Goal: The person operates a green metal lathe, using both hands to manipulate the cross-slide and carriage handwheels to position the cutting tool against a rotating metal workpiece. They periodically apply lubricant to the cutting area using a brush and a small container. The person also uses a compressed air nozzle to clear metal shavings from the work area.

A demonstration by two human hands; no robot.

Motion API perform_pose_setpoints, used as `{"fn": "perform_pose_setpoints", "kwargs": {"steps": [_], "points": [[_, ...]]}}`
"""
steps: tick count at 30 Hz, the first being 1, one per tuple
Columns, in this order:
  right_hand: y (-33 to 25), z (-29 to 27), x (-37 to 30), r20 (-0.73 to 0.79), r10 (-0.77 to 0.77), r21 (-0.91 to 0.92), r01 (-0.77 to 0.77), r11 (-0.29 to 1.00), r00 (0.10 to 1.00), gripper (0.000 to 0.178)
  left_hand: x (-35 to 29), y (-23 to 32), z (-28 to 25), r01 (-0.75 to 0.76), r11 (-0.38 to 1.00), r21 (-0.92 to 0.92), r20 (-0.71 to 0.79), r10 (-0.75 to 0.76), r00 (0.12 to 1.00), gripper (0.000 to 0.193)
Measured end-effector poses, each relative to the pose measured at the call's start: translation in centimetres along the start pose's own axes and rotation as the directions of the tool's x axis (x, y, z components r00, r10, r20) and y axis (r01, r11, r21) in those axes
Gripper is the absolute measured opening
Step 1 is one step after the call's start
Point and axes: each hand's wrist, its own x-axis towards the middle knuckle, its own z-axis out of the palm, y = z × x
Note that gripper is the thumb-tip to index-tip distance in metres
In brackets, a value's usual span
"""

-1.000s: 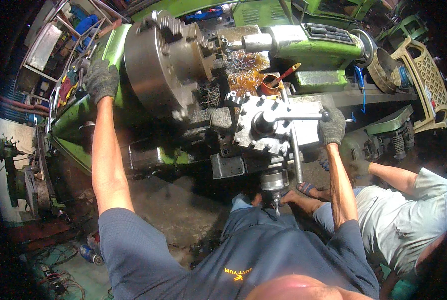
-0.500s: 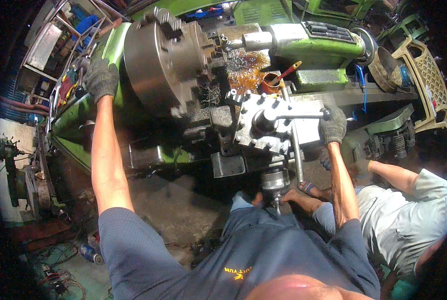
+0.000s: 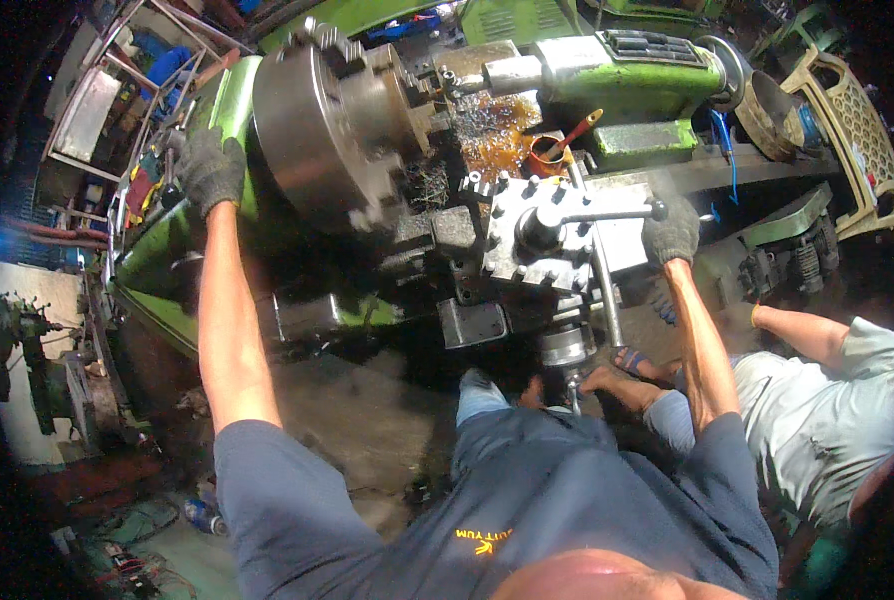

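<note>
Both my hands wear dark grey knit gloves. My left hand [image 3: 213, 170] lies against the green headstock [image 3: 233, 105] of a lathe, fingers extended and thumb apart, close to a dark lever [image 3: 172, 180]. Right of it, the big steel chuck [image 3: 302, 130] and the round workpiece [image 3: 382, 105] in its jaws are smeared by motion. My right hand [image 3: 672, 228] is closed beside the knob of the tool post handle [image 3: 607, 212]; what its fingers grip is hidden. That handle sits on the square tool post [image 3: 535, 240], which is ringed with bolts.
A red pot [image 3: 547, 155] with a brush stands behind the tool post, near oily metal chips [image 3: 502, 130]. The green tailstock [image 3: 627, 80] is at the far right. Another person in a light shirt [image 3: 817, 420] crouches at the right. A beige plastic chair [image 3: 847, 130] stands beyond.
The view has shifted slightly, moving the lathe a little rightward in the picture. My left hand's fingers look a little more drawn in on the headstock. My right hand stays beside the handle knob.
</note>
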Motion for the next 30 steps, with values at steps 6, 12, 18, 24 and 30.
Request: {"fn": "perform_pose_setpoints", "kwargs": {"steps": [6, 12, 18, 24, 30], "points": [[-1.8, -0.7, 0.6, 0.040, 0.046, -0.046, -0.044, 0.998, 0.998, 0.024, 0.4, -0.4, -1.0, 0.102, 0.986, -0.131, 0.069, -0.094, 0.993, 0.032], [0.8, 0.9, 0.0, -0.062, 0.055, -0.054, -0.058, 0.997, 0.997, 0.025, -6.9, 7.8, -9.5, -0.109, 0.895, -0.433, -0.239, 0.002, 0.971, 0.033], [0.8, 1.4, 0.2, -0.119, 0.028, 0.070, -0.019, 0.997, 0.993, 0.023, -28.4, 13.2, -8.6, 0.416, 0.641, -0.644, 0.420, -0.158, 0.894, 0.027], [1.0, 1.3, 0.0, -0.114, 0.068, 0.106, -0.056, 0.993, 0.991, 0.025, -46.6, 10.0, -0.2, 0.992, -0.117, 0.035, 0.909, -0.409, -0.081, 0.035], [0.9, 1.5, 0.5, -0.134, 0.040, 0.104, -0.026, 0.994, 0.990, 0.026, -45.7, 12.8, 2.1, 0.406, -0.828, 0.387, 0.901, 0.246, -0.357, 0.039]]}}
